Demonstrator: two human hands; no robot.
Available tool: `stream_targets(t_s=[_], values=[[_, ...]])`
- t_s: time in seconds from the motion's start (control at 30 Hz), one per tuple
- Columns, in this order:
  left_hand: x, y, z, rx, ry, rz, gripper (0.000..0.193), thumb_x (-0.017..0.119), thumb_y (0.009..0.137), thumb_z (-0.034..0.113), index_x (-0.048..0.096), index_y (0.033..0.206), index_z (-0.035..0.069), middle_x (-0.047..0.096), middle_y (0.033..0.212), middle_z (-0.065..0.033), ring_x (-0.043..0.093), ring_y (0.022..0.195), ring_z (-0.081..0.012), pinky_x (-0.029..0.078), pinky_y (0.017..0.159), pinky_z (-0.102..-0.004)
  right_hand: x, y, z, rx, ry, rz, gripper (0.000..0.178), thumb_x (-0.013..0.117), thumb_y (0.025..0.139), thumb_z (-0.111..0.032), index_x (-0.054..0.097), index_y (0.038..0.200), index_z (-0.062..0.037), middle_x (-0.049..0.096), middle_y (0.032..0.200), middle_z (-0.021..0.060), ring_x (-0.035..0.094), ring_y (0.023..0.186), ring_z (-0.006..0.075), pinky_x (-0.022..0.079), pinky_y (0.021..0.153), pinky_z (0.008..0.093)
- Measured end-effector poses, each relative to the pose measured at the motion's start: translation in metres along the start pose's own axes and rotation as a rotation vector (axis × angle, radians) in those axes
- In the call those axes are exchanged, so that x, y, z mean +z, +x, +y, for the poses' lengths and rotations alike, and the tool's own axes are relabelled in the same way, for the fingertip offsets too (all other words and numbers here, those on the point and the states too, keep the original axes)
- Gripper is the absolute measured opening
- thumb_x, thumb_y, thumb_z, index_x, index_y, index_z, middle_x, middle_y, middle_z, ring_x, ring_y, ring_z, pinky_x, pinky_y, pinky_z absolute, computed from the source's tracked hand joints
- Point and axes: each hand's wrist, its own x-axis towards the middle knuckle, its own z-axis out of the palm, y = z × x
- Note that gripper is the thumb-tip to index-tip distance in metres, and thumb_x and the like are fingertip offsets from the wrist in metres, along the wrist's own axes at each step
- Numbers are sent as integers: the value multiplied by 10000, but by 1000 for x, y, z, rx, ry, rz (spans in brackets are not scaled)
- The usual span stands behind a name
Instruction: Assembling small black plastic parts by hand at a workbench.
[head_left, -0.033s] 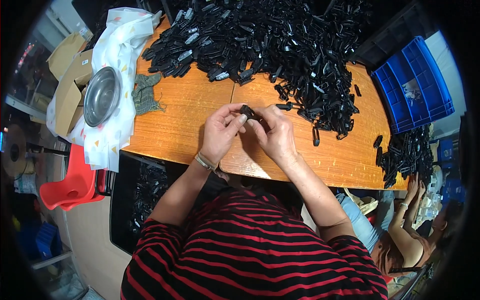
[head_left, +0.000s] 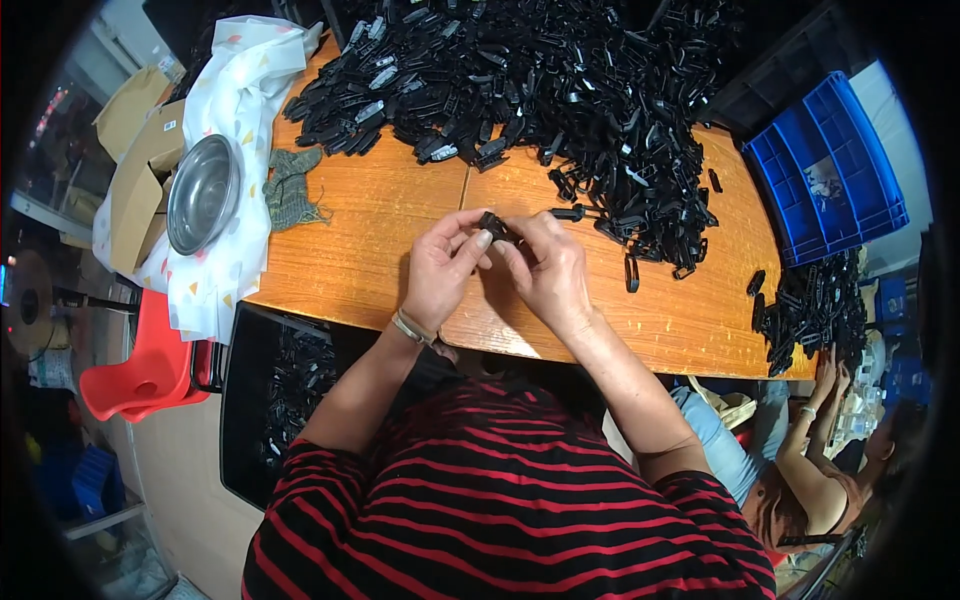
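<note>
Between my two hands, above the table's near middle, is a small black plastic part (head_left: 492, 223). My left hand (head_left: 438, 265) pinches it from the left with thumb and fingertips. From the right, the thumb and fingers of my right hand (head_left: 555, 272) close on the same part. Fingertips cover much of it, so its exact kind does not show. Beyond my hands a large heap of black plastic parts (head_left: 520, 85) spreads over the wooden table (head_left: 380, 195), some with shiny silvery faces. A few loose pieces lie just beyond my right hand.
At left are a metal bowl (head_left: 205, 195), patterned white sheeting (head_left: 245, 90), a grey-green knitted glove (head_left: 293, 190) and a red chair (head_left: 140, 370). A blue crate (head_left: 830, 170) stands at right near a smaller pile (head_left: 815, 305), where another person (head_left: 810, 490) sits. A black bin (head_left: 245, 430) holds more parts.
</note>
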Motion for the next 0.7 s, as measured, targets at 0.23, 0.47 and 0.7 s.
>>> stream_targets(t_s=[0.23, 0.47, 0.7], values=[[11, -19, -6, 107, 132, 73, 279, 568, 969, 66, 570, 1231, -30, 626, 898, 11, 530, 696, -14, 437, 628, -159, 8, -16, -6, -56, -99, -2, 310, 739, 793, -78, 635, 1082, -37, 600, 900, 123, 655, 732, 296, 538, 605, 362], [10, -19, 17, -64, -129, -45, 301, 420, 1047, 262, 583, 965, 22, 597, 853, -24, 513, 709, -71, 435, 652, -202, 11, -16, -18, 86, 137, -54, 473, 771, 772, -128, 555, 1184, -42, 563, 973, 131, 636, 793, 264, 525, 622, 339], [-9, -29, 38, -82, -196, -29, 349, 390, 1054, 285, 564, 862, 52, 548, 739, -14, 501, 672, -77, 425, 637, -217, 27, -16, -45, 106, 268, -112, 497, 763, 773, -171, 536, 1195, -42, 552, 961, 141, 615, 785, 307, 510, 639, 373]])
